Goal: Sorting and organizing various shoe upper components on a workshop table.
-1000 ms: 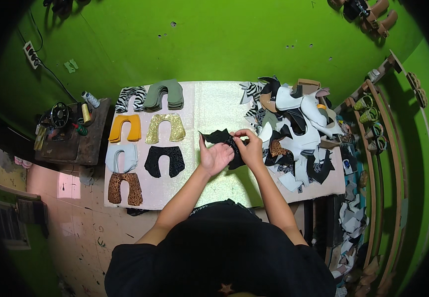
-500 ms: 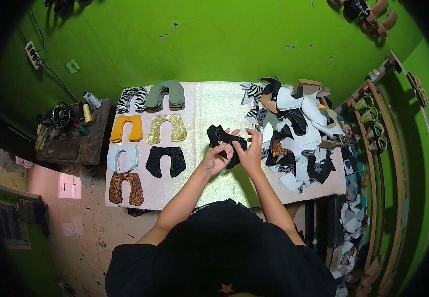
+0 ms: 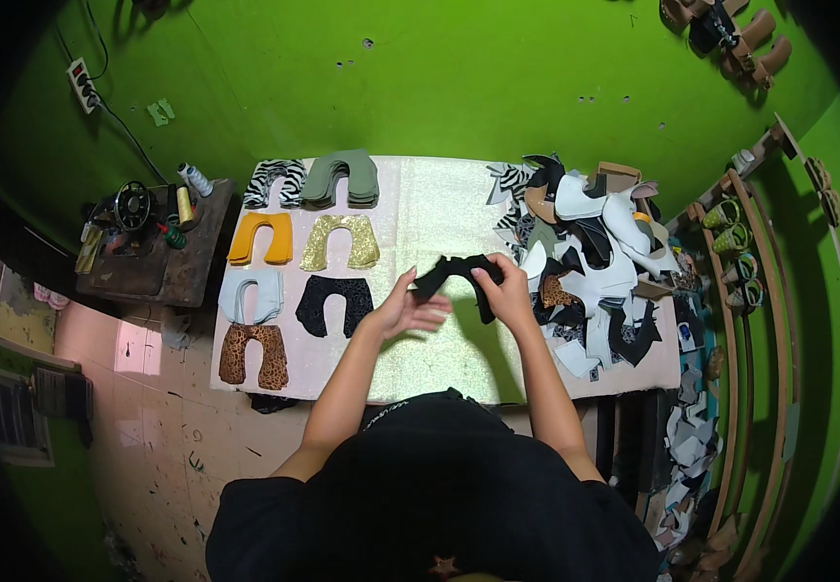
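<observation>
A curved black cut piece, shaped like an arch, is held up over the middle of the pale table. My right hand pinches its right side between thumb and fingers. My left hand is at the arch's left end, fingers stretched out and apart; its thumb is close to the edge, and whether it touches I cannot tell. To the left lie stacks of arch-shaped pieces: black patterned, leopard print, white, gold glitter, yellow, zebra print and grey-green.
A loose heap of cut pieces covers the table's right side. Left of the table stands a sewing machine with thread spools. Scraps and a wooden rack with footwear are at the right.
Both hands gripped the black piece before; now my left hand has opened and moved slightly left and down. The piece has turned into an arch in my right hand.
</observation>
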Demonstrator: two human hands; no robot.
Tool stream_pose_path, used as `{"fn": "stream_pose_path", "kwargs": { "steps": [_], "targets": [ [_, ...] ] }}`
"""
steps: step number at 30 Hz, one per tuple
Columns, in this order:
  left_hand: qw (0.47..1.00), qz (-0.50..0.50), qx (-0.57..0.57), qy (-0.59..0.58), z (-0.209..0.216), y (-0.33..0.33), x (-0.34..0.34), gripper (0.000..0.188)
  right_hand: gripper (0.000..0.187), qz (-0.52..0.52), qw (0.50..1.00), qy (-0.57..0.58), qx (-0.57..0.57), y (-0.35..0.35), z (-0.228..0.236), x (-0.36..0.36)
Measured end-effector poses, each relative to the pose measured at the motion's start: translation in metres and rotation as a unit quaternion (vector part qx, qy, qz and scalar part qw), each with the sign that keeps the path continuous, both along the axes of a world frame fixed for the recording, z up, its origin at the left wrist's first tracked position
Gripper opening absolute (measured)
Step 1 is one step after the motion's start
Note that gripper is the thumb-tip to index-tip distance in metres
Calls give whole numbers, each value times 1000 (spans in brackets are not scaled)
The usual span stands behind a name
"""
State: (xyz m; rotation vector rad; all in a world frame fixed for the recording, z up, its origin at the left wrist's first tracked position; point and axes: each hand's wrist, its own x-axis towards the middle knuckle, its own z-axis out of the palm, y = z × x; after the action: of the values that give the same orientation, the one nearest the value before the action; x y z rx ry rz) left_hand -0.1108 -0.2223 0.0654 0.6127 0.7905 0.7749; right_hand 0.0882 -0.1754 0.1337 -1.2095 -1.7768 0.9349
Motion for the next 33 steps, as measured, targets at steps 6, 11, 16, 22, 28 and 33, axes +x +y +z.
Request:
{"fn": "stream_pose_path", "kwargs": {
  "steps": [6, 11, 16, 22, 28, 33],
  "targets": [
    [943, 115, -4, 311, 14, -17, -11, 49, 21, 109, 988, -101, 43, 6, 25, -4],
    [761, 157, 445, 446, 28, -20, -2, 62, 23, 204, 966, -152, 55, -2, 32, -30],
    [896, 55, 224, 378, 33, -31, -23, 33, 23, 181, 976, -115, 41, -11, 30, -48],
    [965, 112, 132, 195, 7, -58, -74, 25, 23, 124, 990, -67, -12, -17, 3, -70],
    [968, 238, 48, -70, -21, -80, -104, 29, 22, 49, 995, 23, -80, -25, -58, -113],
    [969, 238, 0, -66, -30, -90, -134, 28, 15, 43, 963, 87, -250, -33, -114, -148]
  ]
}}
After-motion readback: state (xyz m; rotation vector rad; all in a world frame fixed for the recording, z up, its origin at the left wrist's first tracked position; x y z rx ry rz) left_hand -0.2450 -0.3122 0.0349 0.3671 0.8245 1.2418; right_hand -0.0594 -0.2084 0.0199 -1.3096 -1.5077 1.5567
